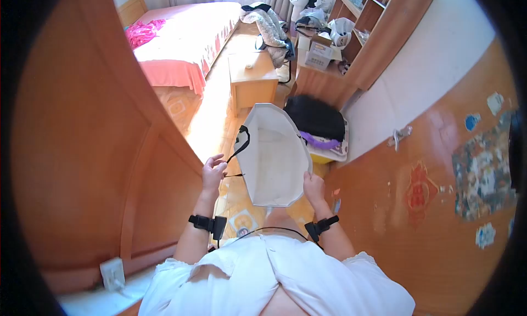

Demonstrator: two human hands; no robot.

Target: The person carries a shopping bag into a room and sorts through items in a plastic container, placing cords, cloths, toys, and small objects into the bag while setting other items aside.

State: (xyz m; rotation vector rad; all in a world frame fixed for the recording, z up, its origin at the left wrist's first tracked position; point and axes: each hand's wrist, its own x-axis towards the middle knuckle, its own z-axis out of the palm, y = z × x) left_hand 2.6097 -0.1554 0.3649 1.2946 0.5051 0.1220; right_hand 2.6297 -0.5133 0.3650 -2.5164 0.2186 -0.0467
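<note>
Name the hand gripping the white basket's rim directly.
The right hand, closed on the rim of the white basket; the left hand holds the black strap.

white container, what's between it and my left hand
In the head view, a black strap bridges the gap between the white container and your left hand, with the tiled floor showing beyond it.

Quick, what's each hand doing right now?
Left hand: closed, holding a black strap of the white bag.
Right hand: closed, holding the white bag by its edge.
</note>
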